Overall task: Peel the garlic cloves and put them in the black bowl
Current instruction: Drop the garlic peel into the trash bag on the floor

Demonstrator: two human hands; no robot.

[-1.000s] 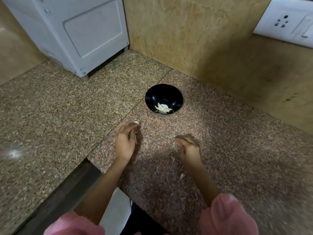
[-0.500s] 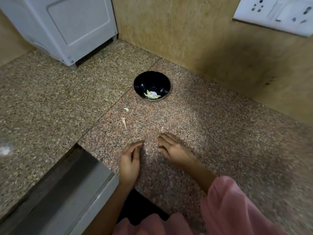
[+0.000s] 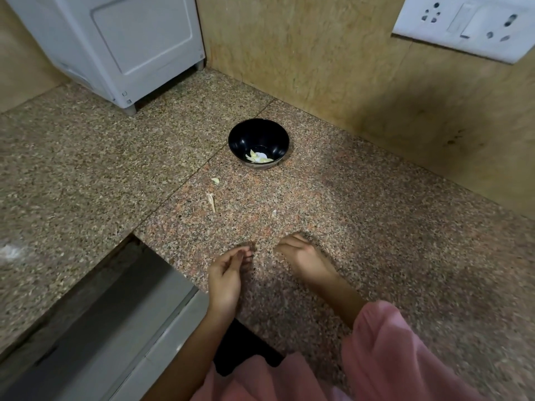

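no readable text, perhaps blurred away

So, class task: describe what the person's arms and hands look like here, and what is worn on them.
Both hands, left hand and right hand, are bare: no gloves, and no rings or watch that can be made out. The forearms are uncovered. A loose pink sleeve covers the right upper arm.

black bowl (image 3: 258, 139) holds peeled cloves (image 3: 259, 157) | hands (both empty) on counter (image 3: 376, 227)

Home kitchen: granite counter (image 3: 376, 227), wall socket (image 3: 463, 24).
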